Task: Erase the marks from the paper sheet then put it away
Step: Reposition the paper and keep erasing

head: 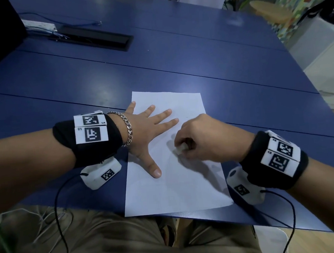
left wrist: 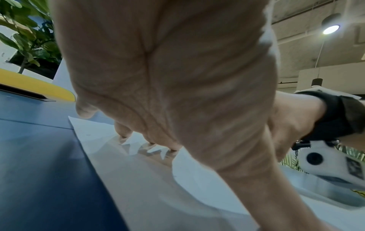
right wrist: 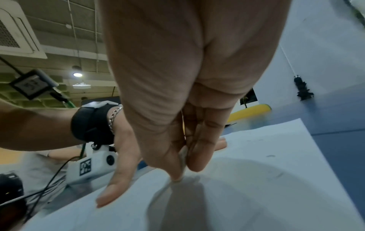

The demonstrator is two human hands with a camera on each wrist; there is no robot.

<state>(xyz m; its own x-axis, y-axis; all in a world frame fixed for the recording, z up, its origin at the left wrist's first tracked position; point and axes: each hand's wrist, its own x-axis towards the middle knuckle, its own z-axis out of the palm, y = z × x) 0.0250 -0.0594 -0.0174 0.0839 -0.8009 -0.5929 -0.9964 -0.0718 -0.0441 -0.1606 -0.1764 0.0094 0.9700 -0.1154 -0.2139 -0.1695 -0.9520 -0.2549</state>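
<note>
1. Nearest to you, the near short edge of the white rectangular paper sheet (head: 177, 188) lies almost flush with the front edge of the dark blue table (head: 197, 62), the rest of the sheet flat and running away from you
2. Just beyond that, your left hand (head: 143, 135) lies palm down on the left half of the sheet, fingers straight and spread wide, the thumb pointing back toward you; it pins the paper and curls round nothing
3. Beside it, your right hand (head: 198, 142) has its thumb and fingertips drawn together, pinching a small pale eraser (head: 180, 149) whose tip meets the paper near the middle
4. Expect the sheet to handle as thin, light and limp: it will likely slide on the smooth top and buckle or tear if rubbed toward the unpinned side, so keep the flat hand close to the eraser and stroke away from it
5. When you come to put it away, a corner or the near edge by the table's rim looks the easiest place to lift it, with a light pinch so it does not crease
6. Further out, a few faint small marks show toward the far right of the sheet in the right wrist view
7. Farthest, a black rectangular cable tray (head: 96, 39) is sunk in the table and a white power strip (head: 38, 24) lies left of it
</note>
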